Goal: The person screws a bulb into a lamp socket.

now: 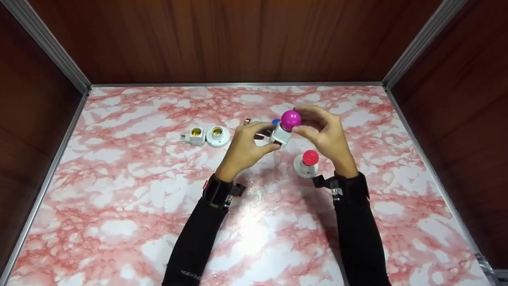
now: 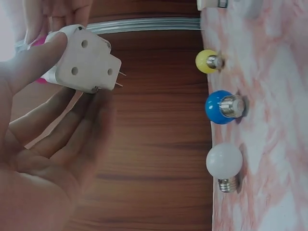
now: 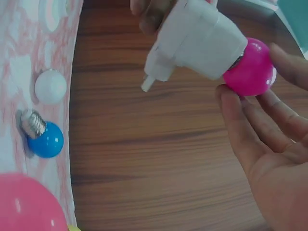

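Bulb (image 1: 291, 119), magenta: at mouth of white plug-in socket (image 1: 280, 137), strip of metal thread (image 3: 237, 61) showing; one o'clock of socket in head view, pair above desk (image 1: 158, 234). Right hand (image 1: 324, 133): fingers curled about bulb. Left hand (image 1: 246, 147): fingers pinching socket body. Red bulb (image 1: 310, 157): four o'clock of socket, in round holder (image 1: 304, 171). Handling, judged: brace socket, keep bulb coaxial, turn in short light strokes.

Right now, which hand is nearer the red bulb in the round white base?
Right. In the head view, the right hand appears just up and right of the red bulb; the left hand is farther off, leftward.
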Tool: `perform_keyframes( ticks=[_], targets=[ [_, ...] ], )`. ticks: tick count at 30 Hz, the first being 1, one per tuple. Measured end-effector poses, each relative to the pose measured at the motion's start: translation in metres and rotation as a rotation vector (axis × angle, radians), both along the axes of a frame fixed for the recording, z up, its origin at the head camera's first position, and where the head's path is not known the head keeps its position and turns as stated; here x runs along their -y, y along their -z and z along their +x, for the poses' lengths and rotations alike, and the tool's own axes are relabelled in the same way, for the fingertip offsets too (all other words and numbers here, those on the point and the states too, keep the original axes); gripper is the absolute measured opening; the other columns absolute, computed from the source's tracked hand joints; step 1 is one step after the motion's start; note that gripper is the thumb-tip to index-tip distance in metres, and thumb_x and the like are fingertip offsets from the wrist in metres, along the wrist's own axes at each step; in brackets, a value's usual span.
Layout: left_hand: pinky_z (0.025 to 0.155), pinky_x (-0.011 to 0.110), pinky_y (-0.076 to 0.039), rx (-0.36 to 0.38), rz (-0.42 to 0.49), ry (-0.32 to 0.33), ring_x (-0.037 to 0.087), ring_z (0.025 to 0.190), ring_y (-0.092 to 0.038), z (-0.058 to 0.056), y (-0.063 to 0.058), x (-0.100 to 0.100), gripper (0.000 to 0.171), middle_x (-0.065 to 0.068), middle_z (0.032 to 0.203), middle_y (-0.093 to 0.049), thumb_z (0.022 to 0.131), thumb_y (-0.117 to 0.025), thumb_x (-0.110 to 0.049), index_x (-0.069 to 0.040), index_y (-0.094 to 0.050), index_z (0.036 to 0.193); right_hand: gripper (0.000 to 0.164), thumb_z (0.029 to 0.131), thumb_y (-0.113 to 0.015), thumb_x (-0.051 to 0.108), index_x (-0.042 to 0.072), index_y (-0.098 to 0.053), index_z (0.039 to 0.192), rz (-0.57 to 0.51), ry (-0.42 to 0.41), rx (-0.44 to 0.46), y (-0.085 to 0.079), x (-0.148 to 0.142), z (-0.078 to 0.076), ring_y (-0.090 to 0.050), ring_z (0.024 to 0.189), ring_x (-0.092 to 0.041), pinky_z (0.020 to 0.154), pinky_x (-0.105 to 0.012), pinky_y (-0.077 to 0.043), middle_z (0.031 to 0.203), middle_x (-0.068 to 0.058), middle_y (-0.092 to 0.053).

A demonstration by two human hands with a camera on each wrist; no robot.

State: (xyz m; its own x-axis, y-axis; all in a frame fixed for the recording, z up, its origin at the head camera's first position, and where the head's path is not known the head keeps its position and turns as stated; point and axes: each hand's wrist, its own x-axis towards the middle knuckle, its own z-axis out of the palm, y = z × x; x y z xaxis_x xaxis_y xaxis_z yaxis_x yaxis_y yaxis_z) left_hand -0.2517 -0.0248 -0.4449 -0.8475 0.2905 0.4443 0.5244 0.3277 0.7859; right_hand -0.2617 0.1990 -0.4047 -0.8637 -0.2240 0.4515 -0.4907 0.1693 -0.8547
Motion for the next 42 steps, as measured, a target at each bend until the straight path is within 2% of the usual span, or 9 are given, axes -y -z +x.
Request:
perform_keyframes(
  ticks=[8, 12, 16, 19, 22, 26, 32, 36, 42],
  targets=[
    [0.101, 0.036, -0.056, 0.012, -0.327, 0.013, 0.024, 0.110, -0.068, 0.006, 0.013, -0.012, 0.052, 0.007, 0.120, -0.071, 0.079, -0.082, -0.026, -0.010, -0.065, 0.126, 0.042, 0.077, -0.084, 0.012, 0.007, -0.068, 0.116, 0.248, -0.006, -0.046, 0.019, -0.012, 0.008, -0.073, 0.098, -0.019, 0.091, -0.027, -0.061, 0.111, -0.011, -0.074],
    [0.104, 0.040, -0.054, 0.024, -0.459, 0.014, 0.022, 0.103, -0.070, 0.007, 0.028, -0.018, 0.043, 0.006, 0.114, -0.074, 0.082, -0.079, -0.026, -0.014, -0.067, 0.121, 0.041, 0.076, -0.084, 0.013, 0.007, -0.068, 0.113, 0.365, -0.011, -0.053, 0.031, -0.015, 0.009, -0.074, 0.097, -0.022, 0.092, -0.030, -0.061, 0.110, -0.010, -0.074],
    [0.110, 0.054, -0.047, -0.001, -0.636, -0.003, 0.023, 0.100, -0.071, 0.010, 0.046, -0.022, 0.030, 0.003, 0.105, -0.075, 0.087, -0.072, -0.032, -0.014, -0.069, 0.112, 0.038, 0.076, -0.084, 0.012, 0.006, -0.068, 0.110, 0.468, -0.023, -0.071, 0.043, -0.013, 0.009, -0.075, 0.096, -0.022, 0.090, -0.031, -0.062, 0.107, -0.010, -0.075],
    [0.112, 0.062, -0.042, -0.025, -0.769, -0.020, 0.025, 0.112, -0.067, 0.013, 0.056, -0.027, 0.039, 0.005, 0.115, -0.071, 0.090, -0.068, -0.041, -0.010, -0.068, 0.114, 0.036, 0.075, -0.085, 0.011, 0.006, -0.070, 0.107, 0.546, -0.022, -0.108, 0.049, -0.012, 0.008, -0.075, 0.094, -0.022, 0.087, -0.033, -0.063, 0.105, -0.009, -0.076],
    [0.112, 0.063, -0.042, -0.038, -0.864, -0.044, 0.028, 0.123, -0.061, 0.016, 0.061, -0.033, 0.049, 0.009, 0.129, -0.066, 0.092, -0.064, -0.046, -0.008, -0.066, 0.123, 0.033, 0.075, -0.084, 0.009, 0.008, -0.071, 0.105, 0.603, -0.023, -0.138, 0.054, -0.012, 0.007, -0.076, 0.093, -0.022, 0.086, -0.035, -0.063, 0.103, -0.007, -0.077],
    [0.111, 0.064, -0.042, -0.010, -0.923, -0.066, 0.030, 0.128, -0.058, 0.019, 0.061, -0.040, 0.048, 0.011, 0.136, -0.063, 0.093, -0.064, -0.043, -0.006, -0.066, 0.124, 0.032, 0.074, -0.082, 0.004, 0.010, -0.071, 0.103, 0.637, -0.041, -0.137, 0.057, -0.014, 0.007, -0.076, 0.094, -0.021, 0.086, -0.036, -0.063, 0.102, -0.005, -0.078],
    [0.108, 0.064, -0.044, 0.035, -0.995, -0.095, 0.032, 0.125, -0.060, 0.023, 0.063, -0.052, 0.045, 0.011, 0.128, -0.066, 0.092, -0.066, -0.042, -0.006, -0.070, 0.117, 0.035, 0.076, -0.078, -0.001, 0.010, -0.070, 0.107, 0.640, -0.097, -0.058, 0.064, -0.020, 0.007, -0.074, 0.103, -0.022, 0.092, -0.042, -0.061, 0.110, -0.006, -0.077],
    [0.105, 0.063, -0.047, 0.015, -1.019, -0.140, 0.033, 0.126, -0.059, 0.025, 0.065, -0.057, 0.045, 0.012, 0.129, -0.065, 0.091, -0.066, -0.042, -0.006, -0.071, 0.118, 0.036, 0.076, -0.079, -0.001, 0.010, -0.069, 0.109, 0.633, -0.112, -0.023, 0.068, -0.023, 0.007, -0.073, 0.107, -0.022, 0.096, -0.042, -0.059, 0.113, -0.006, -0.076],
    [0.102, 0.061, -0.050, -0.063, -1.052, -0.198, 0.034, 0.127, -0.060, 0.027, 0.068, -0.062, 0.042, 0.013, 0.135, -0.065, 0.092, -0.065, -0.038, -0.006, -0.071, 0.119, 0.036, 0.074, -0.082, 0.003, 0.011, -0.069, 0.107, 0.652, -0.106, -0.055, 0.067, -0.025, 0.008, -0.074, 0.106, -0.020, 0.097, -0.037, -0.059, 0.112, -0.005, -0.077]
  ],
)
